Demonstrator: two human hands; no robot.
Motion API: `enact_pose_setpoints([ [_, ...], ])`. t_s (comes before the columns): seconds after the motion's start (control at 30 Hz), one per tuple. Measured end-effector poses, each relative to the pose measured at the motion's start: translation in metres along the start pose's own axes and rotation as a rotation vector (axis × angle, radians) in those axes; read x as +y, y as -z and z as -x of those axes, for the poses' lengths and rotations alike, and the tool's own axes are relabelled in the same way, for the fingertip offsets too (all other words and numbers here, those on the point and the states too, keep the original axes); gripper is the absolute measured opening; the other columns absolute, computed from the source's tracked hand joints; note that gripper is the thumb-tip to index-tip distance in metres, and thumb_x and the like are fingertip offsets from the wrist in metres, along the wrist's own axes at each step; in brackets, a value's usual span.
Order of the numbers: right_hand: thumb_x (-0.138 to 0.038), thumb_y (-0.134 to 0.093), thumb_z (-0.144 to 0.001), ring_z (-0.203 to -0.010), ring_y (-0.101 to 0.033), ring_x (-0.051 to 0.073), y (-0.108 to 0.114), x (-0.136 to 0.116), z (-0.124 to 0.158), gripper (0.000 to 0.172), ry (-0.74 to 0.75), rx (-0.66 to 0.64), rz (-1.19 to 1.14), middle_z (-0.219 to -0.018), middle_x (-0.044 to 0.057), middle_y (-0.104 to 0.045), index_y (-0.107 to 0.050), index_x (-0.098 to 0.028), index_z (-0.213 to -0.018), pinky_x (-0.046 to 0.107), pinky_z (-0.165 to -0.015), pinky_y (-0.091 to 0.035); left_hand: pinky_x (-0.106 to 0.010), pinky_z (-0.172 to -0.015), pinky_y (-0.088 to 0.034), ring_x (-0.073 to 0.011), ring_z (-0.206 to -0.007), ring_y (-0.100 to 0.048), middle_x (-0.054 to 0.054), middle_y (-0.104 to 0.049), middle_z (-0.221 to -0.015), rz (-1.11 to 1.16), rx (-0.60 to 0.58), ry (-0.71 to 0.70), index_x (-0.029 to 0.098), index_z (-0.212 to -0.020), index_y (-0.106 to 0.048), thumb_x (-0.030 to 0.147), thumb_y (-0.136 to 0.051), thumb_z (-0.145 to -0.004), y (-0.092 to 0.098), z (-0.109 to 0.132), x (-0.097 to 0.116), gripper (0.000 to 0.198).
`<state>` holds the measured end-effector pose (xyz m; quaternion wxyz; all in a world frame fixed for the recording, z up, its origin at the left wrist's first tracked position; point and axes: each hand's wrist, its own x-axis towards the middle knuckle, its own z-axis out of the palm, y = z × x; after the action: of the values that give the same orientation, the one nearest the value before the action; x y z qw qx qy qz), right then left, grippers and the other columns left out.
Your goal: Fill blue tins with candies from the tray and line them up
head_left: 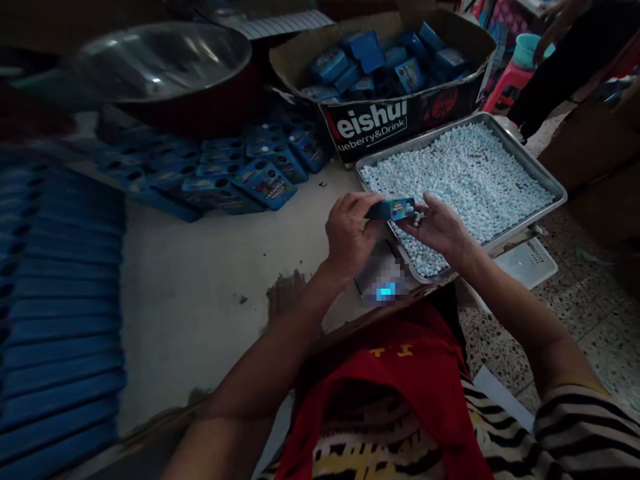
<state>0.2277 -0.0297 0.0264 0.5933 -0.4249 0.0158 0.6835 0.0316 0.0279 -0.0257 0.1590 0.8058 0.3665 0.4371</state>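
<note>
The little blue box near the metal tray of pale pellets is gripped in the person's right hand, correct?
Not the right hand: the head view shows the left hand gripping the little blue box near the metal tray of pale pellets.

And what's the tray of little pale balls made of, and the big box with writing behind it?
The tray looks like smooth metal, maybe steel: its grey rim shines. The big box seems to be cardboard, printed black outside; its inside is plain brown and its edges look bent.
</note>
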Motion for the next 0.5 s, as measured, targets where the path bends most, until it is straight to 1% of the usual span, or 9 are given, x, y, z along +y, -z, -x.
enact_pose_setpoints([
  [0.07, -0.035, -0.047, -0.124, -0.080, -0.078, 0.022, 0.003, -0.001, 0.007, 0.033, -0.022, -0.004, 0.015, -0.079, 0.007, -0.074, -0.065, -0.021, -0.101, 0.032, -0.077, -0.073, -0.041, -0.110, -0.062, -0.0301, -0.119, -0.076, -0.007, -0.081, -0.124, 0.110, 0.062, 0.141, 0.026, -0.127, -0.080, 0.027, -0.089, -0.093, -0.003, 0.010, -0.007, 0.035],
  [0.13, -0.027, -0.046, -0.122, -0.082, -0.079, 0.021, 0.005, -0.004, 0.012, 0.030, -0.021, 0.009, 0.053, -0.083, 0.009, -0.076, -0.068, -0.019, -0.104, 0.029, -0.078, -0.073, -0.039, -0.108, -0.063, -0.0276, -0.117, -0.078, -0.005, -0.081, -0.123, 0.275, 0.126, 0.273, 0.025, -0.127, -0.076, 0.037, -0.094, -0.090, -0.003, 0.021, -0.012, 0.043],
  [0.23, -0.009, -0.044, -0.115, -0.081, -0.078, 0.018, 0.006, -0.009, 0.015, 0.028, 0.011, 0.046, 0.127, -0.086, 0.011, -0.078, -0.071, -0.015, -0.109, 0.023, -0.078, -0.071, -0.035, -0.101, -0.066, -0.0248, -0.111, -0.080, -0.004, -0.080, -0.120, 0.556, 0.179, 0.411, 0.025, -0.127, -0.069, 0.050, -0.100, -0.085, 0.005, 0.042, -0.014, 0.058],
  [0.3, 0.001, -0.045, -0.108, -0.081, -0.080, 0.016, 0.007, -0.012, 0.015, 0.031, 0.045, 0.045, 0.175, -0.088, 0.010, -0.078, -0.073, -0.012, -0.112, 0.020, -0.079, -0.071, -0.033, -0.098, -0.068, -0.0235, -0.108, -0.081, -0.003, -0.080, -0.118, 0.674, 0.178, 0.472, 0.026, -0.125, -0.067, 0.050, -0.103, -0.081, 0.013, 0.062, -0.012, 0.062],
  [0.37, 0.007, -0.049, -0.104, -0.083, -0.081, 0.015, 0.009, -0.013, 0.014, 0.033, 0.073, 0.015, 0.237, -0.089, 0.009, -0.079, -0.075, -0.011, -0.112, 0.018, -0.081, -0.070, -0.033, -0.097, -0.068, -0.0226, -0.105, -0.081, -0.002, -0.080, -0.115, 0.707, 0.149, 0.523, 0.027, -0.123, -0.066, 0.048, -0.104, -0.081, 0.019, 0.084, -0.007, 0.060],
  [0.4, 0.008, -0.051, -0.104, -0.082, -0.082, 0.014, 0.008, -0.013, 0.014, 0.032, 0.079, -0.004, 0.280, -0.089, 0.009, -0.080, -0.076, -0.011, -0.110, 0.017, -0.081, -0.070, -0.033, -0.095, -0.069, -0.0222, -0.103, -0.081, -0.002, -0.081, -0.113, 0.706, 0.131, 0.543, 0.027, -0.122, -0.066, 0.048, -0.104, -0.082, 0.020, 0.094, -0.004, 0.059],
  [0.47, 0.004, -0.058, -0.107, -0.077, -0.080, 0.012, 0.006, -0.013, 0.014, 0.024, 0.068, -0.047, 0.395, -0.088, 0.009, -0.081, -0.078, -0.011, -0.107, 0.015, -0.076, -0.069, -0.033, -0.091, -0.069, -0.0218, -0.100, -0.081, -0.003, -0.081, -0.110, 0.694, 0.106, 0.561, 0.025, -0.121, -0.067, 0.053, -0.102, -0.084, 0.018, 0.110, 0.002, 0.057],
  [0.5, 0.001, -0.063, -0.109, -0.072, -0.077, 0.011, 0.003, -0.012, 0.015, 0.020, 0.060, -0.075, 0.463, -0.086, 0.008, -0.081, -0.079, -0.011, -0.105, 0.013, -0.071, -0.066, -0.033, -0.091, -0.069, -0.0219, -0.100, -0.081, -0.004, -0.080, -0.110, 0.684, 0.102, 0.559, 0.024, -0.121, -0.068, 0.056, -0.100, -0.086, 0.017, 0.115, 0.005, 0.057],
])
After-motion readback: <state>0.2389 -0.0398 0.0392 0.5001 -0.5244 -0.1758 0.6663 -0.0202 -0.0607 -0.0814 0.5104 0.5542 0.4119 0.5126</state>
